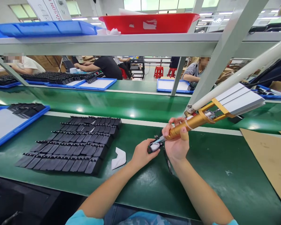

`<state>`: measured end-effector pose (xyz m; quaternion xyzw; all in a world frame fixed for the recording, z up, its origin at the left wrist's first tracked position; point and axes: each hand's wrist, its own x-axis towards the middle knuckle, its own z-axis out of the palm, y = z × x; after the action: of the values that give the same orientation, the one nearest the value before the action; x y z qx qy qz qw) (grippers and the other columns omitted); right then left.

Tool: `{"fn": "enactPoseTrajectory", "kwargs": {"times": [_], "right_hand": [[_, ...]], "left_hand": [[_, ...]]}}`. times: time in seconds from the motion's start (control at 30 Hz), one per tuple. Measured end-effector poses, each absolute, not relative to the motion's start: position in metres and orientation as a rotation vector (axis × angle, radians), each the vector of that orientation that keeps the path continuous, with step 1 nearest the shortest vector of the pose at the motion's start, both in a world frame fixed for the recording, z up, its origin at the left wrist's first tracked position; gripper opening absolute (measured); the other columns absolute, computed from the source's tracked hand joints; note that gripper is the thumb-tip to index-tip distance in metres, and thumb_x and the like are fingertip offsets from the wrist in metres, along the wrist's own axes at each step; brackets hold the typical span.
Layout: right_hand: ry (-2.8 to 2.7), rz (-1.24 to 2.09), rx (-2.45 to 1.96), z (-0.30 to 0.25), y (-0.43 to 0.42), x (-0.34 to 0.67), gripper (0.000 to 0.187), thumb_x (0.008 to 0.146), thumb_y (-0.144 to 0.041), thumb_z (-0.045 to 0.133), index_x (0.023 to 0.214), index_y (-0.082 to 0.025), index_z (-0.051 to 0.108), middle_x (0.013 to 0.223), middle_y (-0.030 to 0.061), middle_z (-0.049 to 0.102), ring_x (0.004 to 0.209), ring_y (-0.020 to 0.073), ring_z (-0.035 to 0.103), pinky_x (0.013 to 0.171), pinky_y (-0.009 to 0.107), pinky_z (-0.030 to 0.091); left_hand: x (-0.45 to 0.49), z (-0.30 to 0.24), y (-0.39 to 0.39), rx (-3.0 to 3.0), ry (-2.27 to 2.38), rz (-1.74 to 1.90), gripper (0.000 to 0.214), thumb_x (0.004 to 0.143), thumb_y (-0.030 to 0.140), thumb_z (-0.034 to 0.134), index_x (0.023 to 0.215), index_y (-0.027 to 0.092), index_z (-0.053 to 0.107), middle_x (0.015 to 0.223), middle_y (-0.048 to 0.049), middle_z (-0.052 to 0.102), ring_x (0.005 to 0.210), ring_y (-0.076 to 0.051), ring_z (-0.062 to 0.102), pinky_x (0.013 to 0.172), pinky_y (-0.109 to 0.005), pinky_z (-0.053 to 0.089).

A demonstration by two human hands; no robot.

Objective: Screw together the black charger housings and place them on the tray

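- Gold driver (196, 121), slanting above the green bench (135, 193), gripped by the right hand (179, 146).
- Black housing (150, 149), at the driver's front end, pinched in the left hand (141, 153).
- Pale-blue bit (157, 140), contact unclear: an unsteady grip could make it skid and scratch the housing.

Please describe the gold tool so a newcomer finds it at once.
On the green table, look right of the rows of black parts. Above it, the right hand holds the tool, which slants up rightward. Unlike the black parts, its barrel is gold.

Red "RASON" lettering (56, 11) on white box (45, 9)
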<state>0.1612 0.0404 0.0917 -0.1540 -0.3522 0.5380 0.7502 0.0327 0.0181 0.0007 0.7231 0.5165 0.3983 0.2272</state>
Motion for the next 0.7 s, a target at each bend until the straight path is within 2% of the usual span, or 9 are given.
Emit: {"fn": "enactPoseTrajectory", "kwargs": {"times": [0.13,0.3,0.53,0.7], "right_hand": [[-0.794,1.204,-0.308,0.093,0.033,0.158,0.027,0.078,-0.044,0.064,0.097,-0.027,0.056,0.09,-0.0025,0.053,0.052,0.0059,0.049,0.053,0.025,0.039],[-0.83,1.178,-0.29,0.094,0.029,0.157,0.021,0.08,-0.043,0.063,0.085,-0.025,0.052,0.09,-0.0032,0.053,0.051,0.0062,0.05,0.053,0.026,0.04],[-0.826,1.164,-0.319,0.095,0.032,0.157,0.034,0.077,-0.052,0.061,0.098,-0.026,0.057,0.09,-0.0013,0.052,0.051,0.0067,0.048,0.051,0.026,0.038],[-0.812,1.123,-0.328,0.093,0.038,0.16,0.037,0.077,-0.056,0.058,0.1,-0.027,0.056,0.091,-0.0015,0.052,0.05,0.007,0.046,0.049,0.026,0.037]], "left_hand": [[0.035,0.0,0.015,2.018,1.357,1.287,0.039,0.077,0.03,0.07,0.113,0.018,0.059,0.098,-0.0051,0.071,0.077,-0.016,0.066,0.069,-0.027,0.054],[0.035,-0.002,0.016,2.063,1.305,1.381,0.041,0.076,0.029,0.072,0.114,0.019,0.06,0.101,-0.0056,0.072,0.083,-0.017,0.068,0.074,-0.027,0.055],[0.03,0.001,0.017,2.069,1.35,1.257,0.049,0.077,0.03,0.069,0.123,0.02,0.057,0.112,-0.0066,0.071,0.095,-0.02,0.068,0.085,-0.03,0.053],[0.021,0.007,0.024,1.876,1.505,0.996,0.042,0.077,0.037,0.066,0.116,0.021,0.061,0.091,-0.0015,0.073,0.073,-0.018,0.066,0.071,-0.028,0.051]]}}
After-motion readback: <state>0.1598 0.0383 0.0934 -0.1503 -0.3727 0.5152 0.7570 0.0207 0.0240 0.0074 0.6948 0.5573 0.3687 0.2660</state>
